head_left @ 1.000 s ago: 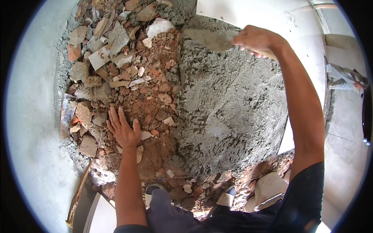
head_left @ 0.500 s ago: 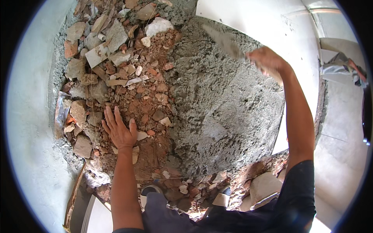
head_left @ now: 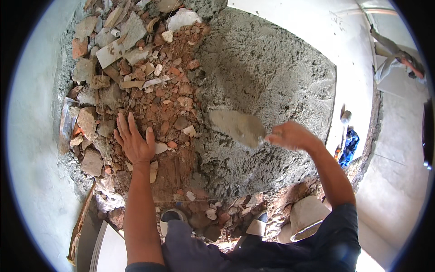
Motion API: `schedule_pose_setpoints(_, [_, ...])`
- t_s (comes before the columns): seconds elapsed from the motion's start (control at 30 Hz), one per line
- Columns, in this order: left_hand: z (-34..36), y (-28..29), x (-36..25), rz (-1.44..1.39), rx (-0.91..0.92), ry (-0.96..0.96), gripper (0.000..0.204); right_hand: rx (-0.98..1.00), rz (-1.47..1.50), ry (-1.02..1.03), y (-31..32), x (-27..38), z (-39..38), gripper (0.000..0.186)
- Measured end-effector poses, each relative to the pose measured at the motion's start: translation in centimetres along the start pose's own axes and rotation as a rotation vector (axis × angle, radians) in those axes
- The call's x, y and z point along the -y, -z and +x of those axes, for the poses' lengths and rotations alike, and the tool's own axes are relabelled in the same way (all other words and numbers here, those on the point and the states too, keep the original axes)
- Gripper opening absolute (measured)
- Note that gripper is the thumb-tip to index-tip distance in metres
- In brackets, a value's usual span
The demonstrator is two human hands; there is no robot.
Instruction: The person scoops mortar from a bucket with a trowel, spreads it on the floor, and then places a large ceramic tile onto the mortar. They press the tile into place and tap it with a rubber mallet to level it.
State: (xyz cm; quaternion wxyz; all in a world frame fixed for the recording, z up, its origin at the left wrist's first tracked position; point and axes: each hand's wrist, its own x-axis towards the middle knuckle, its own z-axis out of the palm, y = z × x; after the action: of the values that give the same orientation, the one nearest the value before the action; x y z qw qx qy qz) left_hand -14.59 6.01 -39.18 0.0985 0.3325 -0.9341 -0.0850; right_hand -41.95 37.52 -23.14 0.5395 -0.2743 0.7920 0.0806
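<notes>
Wet grey mortar lies in a thick, rough bed right of the middle. My right hand is closed round the handle of a trowel, whose broad blade points left over the mortar. The blade is coated grey, and the fingers partly hide the handle. On the left, my left hand rests with fingers spread on the broken brick and rubble, holding nothing. A thin string runs across the rubble beside it.
White large tiles border the mortar at the upper right. A blue item and a rubber-headed mallet lie on the right. A pale wall rises at left. My shoes stand among rubble. Another person is at far right.
My right hand has swept the trowel from the upper right toward me, down to the middle of the mortar. My left hand stays on the rubble. The view has shifted slightly.
</notes>
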Motion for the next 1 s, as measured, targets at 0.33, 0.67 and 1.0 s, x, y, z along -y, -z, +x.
schedule_pose_setpoints(0.33, [-0.4, -0.4, 0.4, -0.007, 0.015, 0.020, 0.068, -0.193, 0.012, -0.022, 6.3, 2.6, 0.3, 0.064])
schedule_pose_setpoints(0.67, [-0.4, -1.3, 0.9, 0.003, 0.009, 0.026, 0.068, 0.161, -0.311, -0.189, -8.3, 6.8, -7.7, 0.055])
schedule_pose_setpoints(1.0, [-0.3, -1.7, 0.9, 0.060, 0.002, 0.023, 0.069, 0.066, -0.277, -0.072, -5.3, 12.1, -5.1, 0.046])
